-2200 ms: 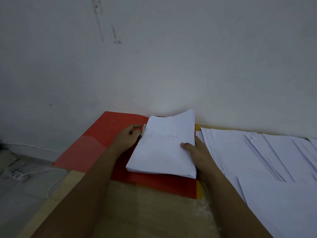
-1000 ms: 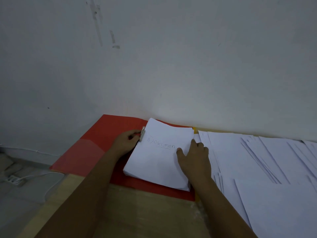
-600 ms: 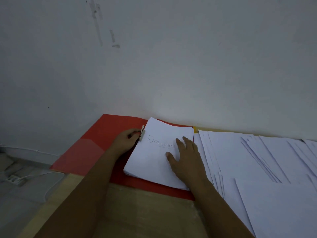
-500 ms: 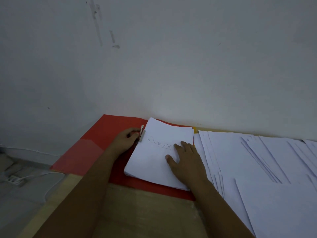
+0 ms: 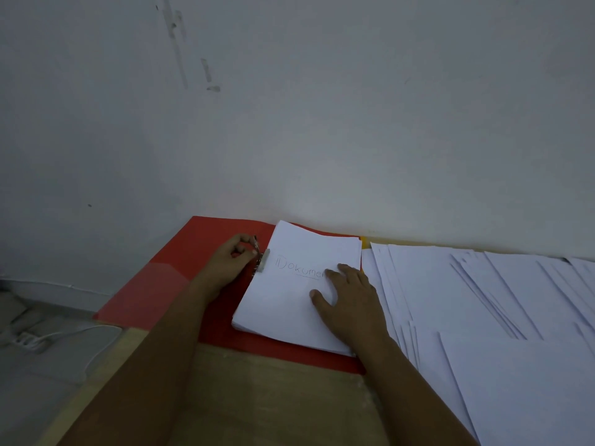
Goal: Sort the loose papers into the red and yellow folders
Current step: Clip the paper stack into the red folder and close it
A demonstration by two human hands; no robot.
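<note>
Dim table [image 5: 257, 397], yellow folder [image 5: 363, 242] mostly hidden

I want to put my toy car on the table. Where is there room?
Bare wood table shows in front of the red folder, between the two arms. The folder's left flap is bare too. The right side is crowded with loose papers, and the paper stack fills the folder's right half.

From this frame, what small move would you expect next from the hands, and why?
Probably the left hand presses the metal clip closed over the stack's left edge. Its fingers already pinch the clip there, the right hand lies flat on the stack, and the stack lies squared on the open red folder. Loose papers wait at right.
</note>
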